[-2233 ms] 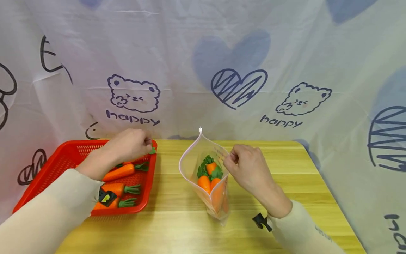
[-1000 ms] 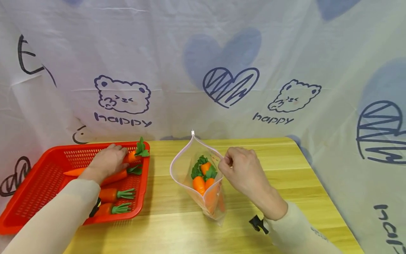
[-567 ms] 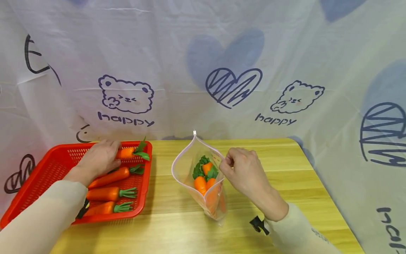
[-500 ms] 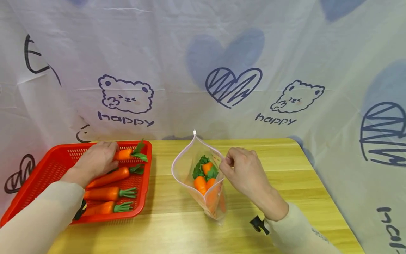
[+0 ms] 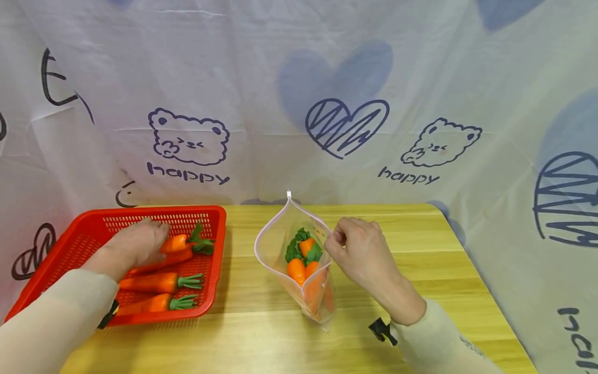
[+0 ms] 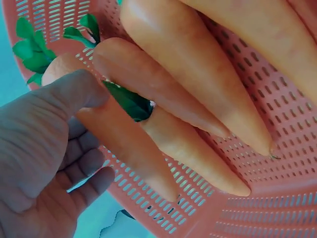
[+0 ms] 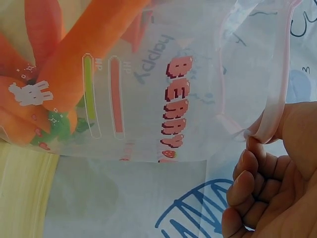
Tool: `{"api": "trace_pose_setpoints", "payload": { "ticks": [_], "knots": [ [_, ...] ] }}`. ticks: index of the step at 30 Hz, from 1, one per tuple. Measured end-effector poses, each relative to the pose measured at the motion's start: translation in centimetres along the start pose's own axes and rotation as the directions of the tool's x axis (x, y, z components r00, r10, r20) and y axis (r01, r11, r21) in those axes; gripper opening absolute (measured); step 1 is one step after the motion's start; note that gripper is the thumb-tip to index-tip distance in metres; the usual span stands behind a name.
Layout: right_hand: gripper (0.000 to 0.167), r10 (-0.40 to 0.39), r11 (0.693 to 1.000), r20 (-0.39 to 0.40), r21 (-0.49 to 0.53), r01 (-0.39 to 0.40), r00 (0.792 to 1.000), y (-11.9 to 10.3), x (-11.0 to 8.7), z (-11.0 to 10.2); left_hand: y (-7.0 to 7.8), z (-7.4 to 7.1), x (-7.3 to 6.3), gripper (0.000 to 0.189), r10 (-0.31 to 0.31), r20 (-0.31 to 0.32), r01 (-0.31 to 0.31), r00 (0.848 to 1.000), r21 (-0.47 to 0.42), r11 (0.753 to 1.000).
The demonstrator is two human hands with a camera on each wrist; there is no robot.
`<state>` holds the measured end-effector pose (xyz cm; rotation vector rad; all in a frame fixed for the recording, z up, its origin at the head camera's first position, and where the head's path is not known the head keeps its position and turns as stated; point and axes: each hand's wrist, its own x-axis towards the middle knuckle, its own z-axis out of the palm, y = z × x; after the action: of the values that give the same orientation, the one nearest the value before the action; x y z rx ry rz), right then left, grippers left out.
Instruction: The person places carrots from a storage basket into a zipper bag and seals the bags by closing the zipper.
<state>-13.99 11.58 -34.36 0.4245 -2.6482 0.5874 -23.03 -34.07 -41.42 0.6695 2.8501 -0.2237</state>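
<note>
In the head view, my left hand [image 5: 137,244] is inside the red basket [image 5: 217,259]. Its thumb lies across an orange carrot [image 6: 124,136] in the left wrist view, with the other fingers curled along the far side. That carrot's leafy green top [image 5: 198,232] points right. Several more carrots [image 5: 156,283] lie beside it. My right hand [image 5: 366,249] pinches the pink-edged rim of a clear zip bag [image 5: 275,244] between thumb and forefinger. The bag stands with its mouth wide apart, and several carrots [image 5: 296,271] with leafy tops are inside.
A light wooden table [image 5: 397,280] carries the basket on the left and the bag in the middle. The zipper slider [image 5: 288,194] sits at the bag's far corner. A white printed curtain [image 5: 261,78] hangs behind the table and at both sides.
My left hand has moved from the basket's far right corner left and down, bringing the carrot lower, over the neighbouring carrot. My right hand still pinches the bag's rim.
</note>
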Motion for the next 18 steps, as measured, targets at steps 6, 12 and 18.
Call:
{"api": "trace_pose_setpoints", "payload": {
  "ticks": [6, 12, 18],
  "knots": [
    [0.021, 0.001, 1.000, -0.002, -0.001, -0.001, 1.000, 0.05, -0.02, -0.01, -0.17, 0.53, -0.42, 0.056, 0.044, 0.036, -0.043, 0.998, -0.018, 0.999],
    [0.021, -0.011, 1.000, -0.009, 0.001, 0.011, 1.000, -0.03, -0.03, 0.05, -0.42, 0.72, -0.57, 0.033, 0.069, -0.006, -0.069, 0.998, -0.073, 0.995],
    [0.021, -0.016, 1.000, -0.015, 0.002, 0.016, 1.000, -0.17, -0.03, 0.11, -0.51, 0.60, -0.37, 0.036, 0.025, -0.010, -0.025, 1.000, -0.050, 0.998]
  ]
}}
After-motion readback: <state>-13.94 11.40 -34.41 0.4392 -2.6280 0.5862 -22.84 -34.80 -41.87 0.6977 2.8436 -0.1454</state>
